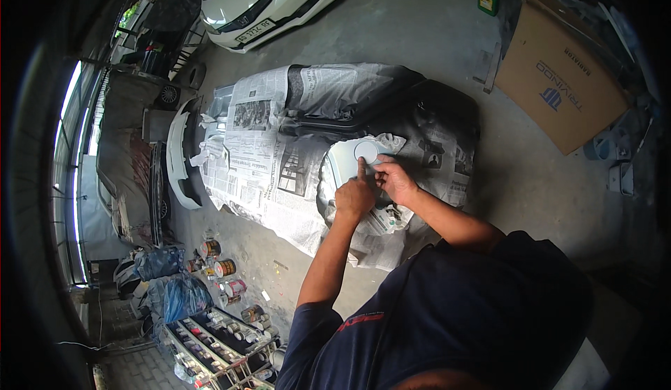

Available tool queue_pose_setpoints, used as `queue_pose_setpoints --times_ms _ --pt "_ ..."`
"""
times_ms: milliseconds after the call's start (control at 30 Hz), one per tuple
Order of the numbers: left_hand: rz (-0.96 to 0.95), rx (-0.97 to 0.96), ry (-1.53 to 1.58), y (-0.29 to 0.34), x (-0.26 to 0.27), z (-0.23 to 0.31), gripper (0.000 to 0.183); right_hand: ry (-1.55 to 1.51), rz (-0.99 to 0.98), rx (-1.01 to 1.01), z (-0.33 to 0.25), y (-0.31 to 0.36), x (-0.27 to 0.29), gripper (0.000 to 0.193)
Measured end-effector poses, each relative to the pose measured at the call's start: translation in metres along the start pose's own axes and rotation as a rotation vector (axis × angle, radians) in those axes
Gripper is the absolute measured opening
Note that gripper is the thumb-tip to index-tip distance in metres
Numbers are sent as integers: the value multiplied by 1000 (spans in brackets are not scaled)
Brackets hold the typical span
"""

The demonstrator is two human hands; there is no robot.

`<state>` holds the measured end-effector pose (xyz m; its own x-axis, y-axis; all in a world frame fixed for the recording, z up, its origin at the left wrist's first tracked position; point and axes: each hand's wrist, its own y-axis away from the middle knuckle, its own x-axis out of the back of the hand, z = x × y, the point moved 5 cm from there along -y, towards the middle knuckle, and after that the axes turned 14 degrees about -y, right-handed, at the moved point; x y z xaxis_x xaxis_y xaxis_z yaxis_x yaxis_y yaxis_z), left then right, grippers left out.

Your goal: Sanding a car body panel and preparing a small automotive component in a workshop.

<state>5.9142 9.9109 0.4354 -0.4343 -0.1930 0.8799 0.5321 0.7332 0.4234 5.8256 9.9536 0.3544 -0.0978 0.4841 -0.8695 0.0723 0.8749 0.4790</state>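
A white round disc (pixel 365 152) lies on a light blue-grey panel (pixel 342 161), an exposed patch ringed by torn newspaper. The index finger of my left hand (pixel 354 199) is stretched out and touches the disc's near edge; the other fingers are curled, and I see nothing in them. Just right of it, my right hand (pixel 395 182) has its fingers pinched together by the disc's right side. What they hold, if anything, is too small to make out. Beneath both hands lies a large curved object covered with newspaper (pixel 244 149), blackened on its far right part (pixel 447 107).
A white car (pixel 269 2) stands beyond. A white bumper (pixel 180 156) is on the left. Several paint cans (pixel 224 268) and a rack of small containers (pixel 224 341) sit at lower left. To the right are a large cardboard box (pixel 559 75) and a green jug (pixel 488 0).
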Motion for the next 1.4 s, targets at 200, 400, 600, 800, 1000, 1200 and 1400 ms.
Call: queue_pose_setpoints --times_ms 200,400,600,800,1000,1200,1400 --pt "28 -6 16 -4 0 -2 81 70 -51 37 -5 0 -4 29" --pt "34 -2 21 1 -10 -1 83 259 -10 183 -17 -11 -2 24" --pt "51 13 30 -2 -10 1 82 659 45 498 -24 -39 -1 22" --pt "193 38 158 26 5 -8 70 515 -58 683 -75 -16 -14 29" --pt "474 16 692 120 4 -36 20 653 -202 458 -73 39 -39 18" --pt "274 195 1729 187 -53 -99 26 748 -466 -23 96 86 -78 14" --pt "406 394 1734 290 -129 -212 16 987 -566 -91 285 101 -120 27"
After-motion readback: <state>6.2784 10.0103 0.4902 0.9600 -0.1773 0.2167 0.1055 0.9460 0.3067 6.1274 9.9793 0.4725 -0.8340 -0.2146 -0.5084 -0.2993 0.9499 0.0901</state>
